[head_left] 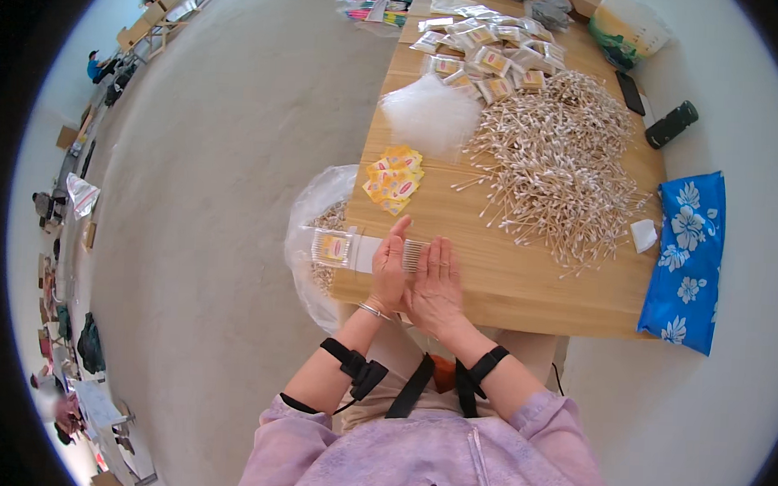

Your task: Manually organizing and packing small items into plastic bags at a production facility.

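Note:
At the table's near left corner my two hands lie close together, wrists nearly touching. My left hand (389, 276) stands on its edge with fingers stretched out. Beside it my right hand (437, 287) is flat, fingers straight. A short row of cotton swabs (412, 254) lies lined up between the two hands, touching them. Left of my left hand is a clear packet of cotton swabs (331, 248) with a yellow label, at the table edge. Between packet and hand lies a whitish flat piece (365, 254), perhaps a bag; my hand partly covers it.
A large heap of loose cotton swabs (566, 155) covers the right side. Yellow labels (393, 178), clear bags (431, 114) and filled packets (484, 52) lie farther back. A plastic sack (308, 209) hangs left of the table. A blue floral pouch (688, 260) sits at the right edge.

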`<state>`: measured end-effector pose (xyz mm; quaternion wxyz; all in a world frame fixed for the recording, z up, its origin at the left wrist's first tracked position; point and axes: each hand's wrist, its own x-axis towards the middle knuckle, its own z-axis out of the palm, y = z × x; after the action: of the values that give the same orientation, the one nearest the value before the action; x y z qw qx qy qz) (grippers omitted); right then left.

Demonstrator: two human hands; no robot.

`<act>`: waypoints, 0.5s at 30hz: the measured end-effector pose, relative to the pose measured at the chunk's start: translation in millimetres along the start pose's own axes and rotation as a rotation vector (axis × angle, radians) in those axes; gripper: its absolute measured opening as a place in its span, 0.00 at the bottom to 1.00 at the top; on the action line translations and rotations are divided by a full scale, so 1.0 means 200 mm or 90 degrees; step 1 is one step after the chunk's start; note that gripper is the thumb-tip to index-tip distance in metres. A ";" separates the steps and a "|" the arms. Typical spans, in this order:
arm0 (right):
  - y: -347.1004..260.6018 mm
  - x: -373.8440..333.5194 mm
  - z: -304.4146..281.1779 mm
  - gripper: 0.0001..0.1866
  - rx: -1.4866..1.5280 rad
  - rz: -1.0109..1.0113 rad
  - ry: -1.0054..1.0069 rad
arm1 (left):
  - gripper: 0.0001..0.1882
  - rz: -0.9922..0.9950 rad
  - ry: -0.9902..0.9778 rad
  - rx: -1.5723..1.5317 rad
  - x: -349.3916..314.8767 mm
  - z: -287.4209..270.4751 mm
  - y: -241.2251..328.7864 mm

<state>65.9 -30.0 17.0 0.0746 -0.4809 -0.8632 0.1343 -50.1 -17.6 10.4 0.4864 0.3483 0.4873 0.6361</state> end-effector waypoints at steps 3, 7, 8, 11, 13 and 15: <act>-0.11 0.07 0.06 0.43 0.006 -0.007 0.005 | 0.25 -0.002 0.013 0.056 0.02 -0.12 0.06; -0.19 0.10 0.10 0.43 0.024 -0.026 0.038 | 0.25 -0.021 0.041 0.093 0.00 -0.21 0.11; -0.19 0.10 0.11 0.43 0.023 -0.029 0.037 | 0.25 -0.032 0.043 0.116 0.00 -0.22 0.12; -0.20 0.11 0.12 0.46 0.032 -0.044 0.022 | 0.25 -0.018 0.041 0.095 -0.01 -0.24 0.11; -0.21 0.11 0.11 0.47 0.055 -0.015 -0.006 | 0.25 -0.019 0.042 0.093 -0.01 -0.24 0.12; -0.23 0.12 0.09 0.48 0.053 0.006 -0.025 | 0.25 -0.023 0.043 0.091 -0.01 -0.24 0.13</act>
<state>11.7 -35.1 12.6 0.0771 -0.4787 -0.8559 0.1800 -101.3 -35.1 22.3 0.4549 0.3516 0.5535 0.6026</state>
